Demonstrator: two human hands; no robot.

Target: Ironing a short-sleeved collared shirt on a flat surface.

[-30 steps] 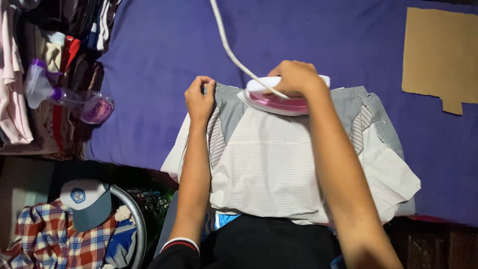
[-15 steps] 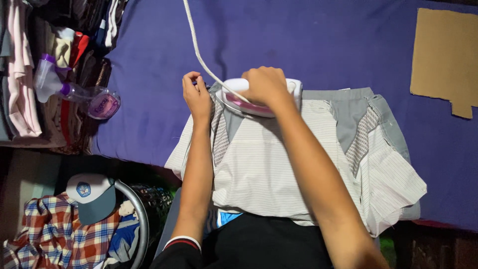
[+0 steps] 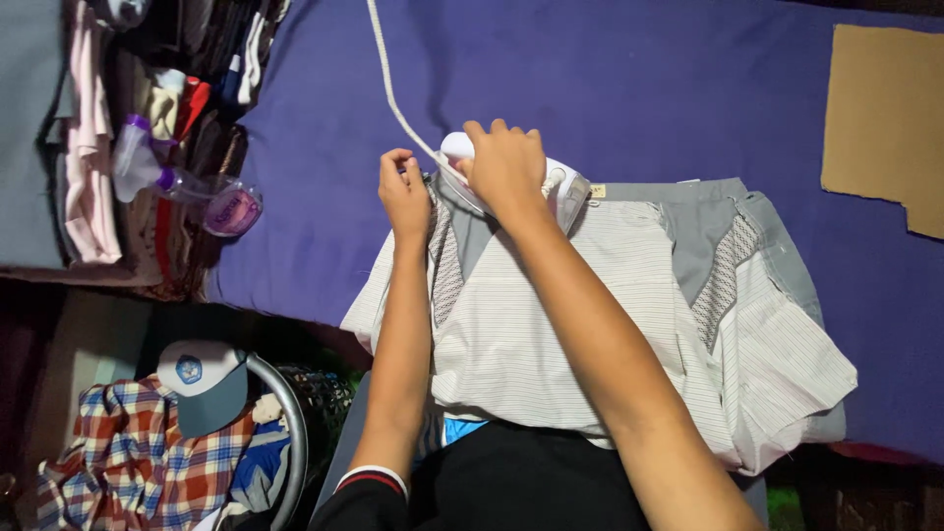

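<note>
At nine o'clock I note a heap of folded clothes (image 3: 88,167) with a clear spray bottle (image 3: 187,187) lying against it. At seven o'clock a plaid shirt (image 3: 128,462) and a grey cap (image 3: 205,385) sit in a basket (image 3: 285,433). My left hand (image 3: 405,197), just left of centre, has its fingers curled shut, pinching the shoulder edge of the striped shirt (image 3: 551,334). The shirt is spread flat on the purple cover (image 3: 590,88), running from centre toward four o'clock. My right hand (image 3: 506,162), at twelve o'clock from the shirt, is closed round the handle of the white iron (image 3: 565,192), which rests on the shirt's collar area. The iron's cord (image 3: 388,84) runs up to eleven o'clock. At two o'clock lies a piece of cardboard (image 3: 885,118).
</note>
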